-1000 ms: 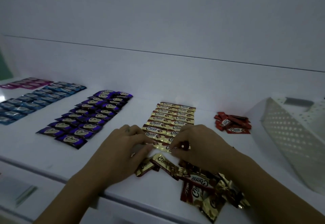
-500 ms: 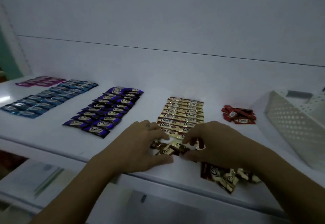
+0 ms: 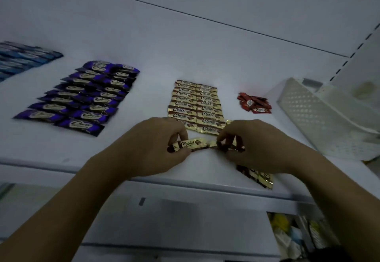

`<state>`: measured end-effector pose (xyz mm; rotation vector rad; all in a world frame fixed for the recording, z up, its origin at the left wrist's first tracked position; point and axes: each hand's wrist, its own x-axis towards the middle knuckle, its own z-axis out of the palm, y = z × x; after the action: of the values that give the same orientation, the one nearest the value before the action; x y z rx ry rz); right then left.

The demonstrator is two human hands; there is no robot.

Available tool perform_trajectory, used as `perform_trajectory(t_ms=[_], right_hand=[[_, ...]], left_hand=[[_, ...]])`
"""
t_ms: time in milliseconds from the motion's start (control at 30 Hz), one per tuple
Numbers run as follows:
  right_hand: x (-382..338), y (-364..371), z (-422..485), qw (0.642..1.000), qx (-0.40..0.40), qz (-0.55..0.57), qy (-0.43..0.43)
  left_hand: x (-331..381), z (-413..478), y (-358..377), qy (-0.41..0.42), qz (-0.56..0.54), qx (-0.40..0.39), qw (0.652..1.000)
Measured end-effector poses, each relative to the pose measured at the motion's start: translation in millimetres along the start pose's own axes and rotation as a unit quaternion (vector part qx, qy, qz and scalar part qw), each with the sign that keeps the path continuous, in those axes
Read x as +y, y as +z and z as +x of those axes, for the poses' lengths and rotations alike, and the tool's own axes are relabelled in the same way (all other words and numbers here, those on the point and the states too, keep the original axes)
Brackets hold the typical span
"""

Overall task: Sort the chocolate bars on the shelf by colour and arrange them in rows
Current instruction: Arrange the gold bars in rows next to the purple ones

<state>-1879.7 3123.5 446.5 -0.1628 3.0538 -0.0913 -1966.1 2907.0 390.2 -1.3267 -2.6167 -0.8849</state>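
Head cam, only one angle here. Both hands were up front on the white shelf (image 3: 61,148), close together, just ahead of the sorted gold stuff. The left hand (image 3: 156,148) had thumb and fingers curled round the left end of a gold foil Choco bar (image 3: 192,144), which lay crosswise between the hands with the logo facing up. The right hand (image 3: 255,144) pinched a second gold bar (image 3: 231,145), mostly hidden by its fingers. The two bars looked to meet end to end, though I couldn't tell if they really touched.

Right behind the hands were the gold rows (image 3: 197,107), two neat columns of gold wrappers stacked toward the back, with the nearest bars partly covered by the knuckles. To the left, well apart, sat the purple rows (image 3: 82,99), also two columns, and further left, cut off by the frame edge, the blue rows (image 3: 22,60).

To the right of the gold ones lay a small messy red pile (image 3: 255,103), and beside that a white perforated plastic basket (image 3: 320,117), tilted. A loose heap of gold and brown bars (image 3: 259,176) lay at the shelf's front edge, under the right wrist. Some blurry packets (image 3: 292,235) showed on the level below, too fuzzy to make out.
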Motion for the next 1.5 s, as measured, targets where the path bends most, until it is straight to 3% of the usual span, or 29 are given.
perform_trajectory(t_ms=[133,267,333,500,567,667,767,900,1000,1200,1367,1500], right_hand=[[3.5,0.5,1.7,0.999,0.006,-0.027,0.017],[5.7,11.1,1.8,0.994,0.069,-0.081,0.025],[7.7,12.3,1.6,0.992,0.104,-0.057,0.034],[-0.7,3.0,5.8,0.953,0.217,0.193,0.083],[-5.9,2.5,9.8,0.930,0.209,0.285,0.098],[-8.2,-0.2,13.1,0.857,0.168,0.470,0.128],[-9.9,-1.7,12.2,0.809,0.118,0.568,0.093],[-14.3,0.6,10.1,0.868,0.156,0.471,0.017],[-20.2,1.6,8.1,0.886,0.189,0.423,0.006],[-24.3,8.0,8.3,0.851,0.212,0.479,0.047],[-31.8,14.6,12.8,0.834,0.217,0.497,0.103],[-39.8,17.5,16.3,0.834,0.257,0.479,0.097]], left_hand=[[-3.0,2.6,5.7,-0.020,-0.011,0.010,1.000],[-4.2,3.6,9.1,-0.025,0.002,0.020,0.999],[-5.4,4.2,8.6,-0.025,-0.011,0.028,0.999],[-8.2,3.4,0.6,-0.058,-0.113,0.123,0.984],[-7.7,1.8,-2.9,-0.074,-0.139,0.150,0.976],[-7.0,0.9,-6.1,-0.083,-0.180,0.143,0.970],[-4.6,1.3,-11.4,-0.086,-0.249,0.141,0.954],[-1.3,-0.8,-13.3,-0.101,-0.282,0.160,0.941],[-3.4,-2.0,-12.2,-0.112,-0.270,0.180,0.939],[-2.1,-4.3,-14.7,-0.121,-0.279,0.166,0.938],[-6.7,-0.9,-13.8,-0.153,-0.267,0.166,0.937],[-12.0,1.6,-13.2,-0.161,-0.253,0.152,0.942]])
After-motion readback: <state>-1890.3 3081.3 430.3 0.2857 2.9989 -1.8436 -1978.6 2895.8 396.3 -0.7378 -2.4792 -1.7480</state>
